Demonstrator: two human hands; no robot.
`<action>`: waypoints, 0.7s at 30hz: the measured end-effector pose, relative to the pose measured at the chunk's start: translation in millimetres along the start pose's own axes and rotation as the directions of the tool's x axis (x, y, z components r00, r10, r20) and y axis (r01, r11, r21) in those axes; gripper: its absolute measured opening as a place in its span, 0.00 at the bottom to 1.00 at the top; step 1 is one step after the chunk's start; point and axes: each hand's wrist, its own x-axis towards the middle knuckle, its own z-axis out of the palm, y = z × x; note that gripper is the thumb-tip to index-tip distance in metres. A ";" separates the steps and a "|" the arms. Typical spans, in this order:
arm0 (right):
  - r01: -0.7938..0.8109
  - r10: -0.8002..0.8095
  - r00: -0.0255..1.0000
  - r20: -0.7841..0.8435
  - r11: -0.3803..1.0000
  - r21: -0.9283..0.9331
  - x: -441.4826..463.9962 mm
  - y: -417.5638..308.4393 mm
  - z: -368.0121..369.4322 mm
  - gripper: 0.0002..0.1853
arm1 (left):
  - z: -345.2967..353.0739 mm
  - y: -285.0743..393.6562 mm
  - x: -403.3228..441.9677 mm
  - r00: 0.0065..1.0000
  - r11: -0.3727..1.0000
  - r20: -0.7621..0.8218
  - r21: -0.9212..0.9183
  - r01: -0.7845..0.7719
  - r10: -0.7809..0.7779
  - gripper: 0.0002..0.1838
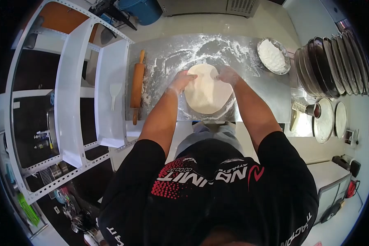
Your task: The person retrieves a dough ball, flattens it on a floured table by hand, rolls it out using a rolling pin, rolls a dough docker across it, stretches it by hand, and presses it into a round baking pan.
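Observation:
A flat, roughly round sheet of pale dough (208,92) lies on the floured metal table (164,47), near its front edge. My left hand (182,80) grips the dough's upper left edge, with the fingers bent over it. At the upper right edge, my right hand (227,76) holds the dough between thumb and fingers. Loose white flour is spread around and beyond the dough. A wooden rolling pin (137,86) rests near the table's left end, and a round bowl of flour (272,55) stands at the back right corner.
White shelves (110,92) stand left of the table, with a white scraper (114,95) on one. At right, several round pans (334,63) are racked upright above a brush (299,107) and a metal cup (313,110). Behind the table is a blue bin (145,11).

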 end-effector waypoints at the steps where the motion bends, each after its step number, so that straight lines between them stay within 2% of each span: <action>1: -0.006 0.007 1.000 -0.016 1.000 0.014 -2.7 -4.0 -2.7 0.21 | 4.9 8.1 -8.3 0.999 1.000 -0.040 -0.006 -0.006 0.006 0.18; 4: -0.015 0.019 0.998 -0.063 0.998 0.058 -10.4 -8.9 -7.3 0.20 | 26.3 36.1 -17.7 0.997 0.997 0.026 0.022 -0.078 0.077 0.19; 5: -0.022 0.025 0.998 -0.054 0.998 0.058 -19.2 -6.2 -4.3 0.20 | 58.9 56.7 -39.4 0.977 0.979 0.113 0.075 -0.188 0.179 0.19; 6: 0.050 -0.049 0.998 -0.048 0.999 0.016 -28.2 -3.3 -2.3 0.22 | 92.8 84.6 -64.7 0.939 0.946 0.209 0.117 -0.302 0.273 0.19; 7: 0.122 -0.124 0.991 -0.046 0.992 -0.027 -35.8 -0.2 -3.2 0.24 | 106.0 104.3 -80.0 0.939 0.947 0.214 0.117 -0.299 0.270 0.19; 9: 0.260 -0.266 0.963 -0.036 0.958 -0.119 -52.7 7.8 -9.5 0.30 | 128.1 128.3 -99.0 0.900 0.822 0.320 0.395 -0.411 0.296 0.21; 11: 0.402 -0.411 0.911 -0.006 0.893 -0.205 -61.1 10.0 -14.0 0.37 | 115.6 137.0 -100.7 0.950 0.843 0.088 0.443 -0.307 0.299 0.23; 12: 0.408 -0.419 0.908 -0.009 0.889 -0.206 -62.2 -36.3 -26.0 0.37 | 98.7 121.8 -88.9 0.947 0.840 0.087 0.444 -0.313 0.308 0.23; 13: 0.400 -0.427 0.904 -0.007 0.853 -0.335 -58.2 -88.0 -37.1 0.29 | 77.1 89.8 -69.9 0.974 0.971 -0.031 0.096 -0.220 0.224 0.23; 14: 0.383 -0.433 0.901 -0.006 0.803 -0.457 -57.2 -124.7 -46.9 0.22 | 66.4 74.9 -58.3 0.989 0.953 -0.107 -0.274 -0.127 0.101 0.24; 15: 0.450 -0.506 0.857 0.092 0.824 0.343 -68.6 -105.9 -33.4 0.22 | 68.2 78.1 -61.2 0.988 0.953 -0.111 -0.271 -0.135 0.109 0.24; 16: 0.156 -0.618 0.779 0.105 0.353 0.922 -80.7 -88.1 -19.2 0.24 | 70.3 77.9 -67.9 0.989 0.843 -0.071 -0.517 -0.148 0.130 0.24; 17: 0.156 -0.625 0.774 0.105 0.348 0.924 -77.3 -95.2 -22.2 0.24 | 71.0 77.7 -75.7 0.986 0.675 -0.038 -0.725 -0.139 0.162 0.24; 18: 0.464 -0.735 0.678 0.030 0.460 0.757 -71.5 -102.8 -26.2 0.25 | 69.9 77.9 -83.1 0.979 0.464 -0.011 -0.880 -0.107 0.203 0.24; 19: 0.721 -0.833 0.553 0.005 0.482 0.498 -70.1 -109.5 -28.0 0.27 | 66.5 77.8 -88.3 0.969 0.223 0.003 -0.973 -0.054 0.247 0.24; 20: 0.602 -0.693 0.720 -0.036 0.599 0.527 -75.5 -103.6 -33.0 0.25 | 62.0 79.6 -83.8 0.968 0.222 -0.007 -0.973 -0.064 0.250 0.24; 21: 0.460 -0.517 0.854 -0.065 0.690 0.559 -83.8 -96.6 -38.7 0.25 | 57.1 84.1 -70.4 0.935 0.252 0.080 -0.968 -0.011 0.346 0.26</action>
